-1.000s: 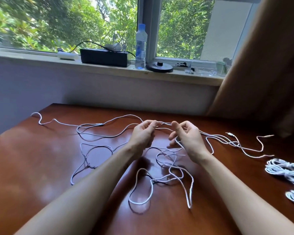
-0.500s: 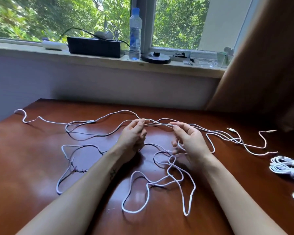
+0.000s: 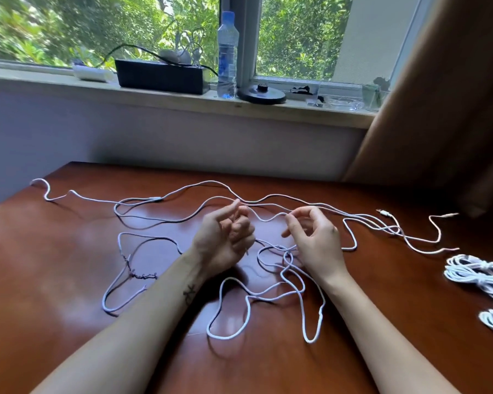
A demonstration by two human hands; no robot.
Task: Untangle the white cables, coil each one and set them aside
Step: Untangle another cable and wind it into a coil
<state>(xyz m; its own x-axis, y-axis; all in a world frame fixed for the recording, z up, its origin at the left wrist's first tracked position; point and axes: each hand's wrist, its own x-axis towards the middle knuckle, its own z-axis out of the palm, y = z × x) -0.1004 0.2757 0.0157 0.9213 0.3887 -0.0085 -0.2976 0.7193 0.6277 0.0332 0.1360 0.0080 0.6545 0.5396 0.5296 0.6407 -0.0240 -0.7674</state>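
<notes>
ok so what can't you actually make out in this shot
All in the head view:
- Coiled cables: cut off by the right edge, so their count is unclear.
- Tangled white cables: strands cross under the right hand, so their number is unclear.
- Left hand: fingers motion-blurred; whether they grip a strand is unclear.
- Water bottle label: too small to read.

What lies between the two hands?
In the head view, a sagging stretch of cable runs from the left hand to the right hand, with bare table behind it.
</notes>
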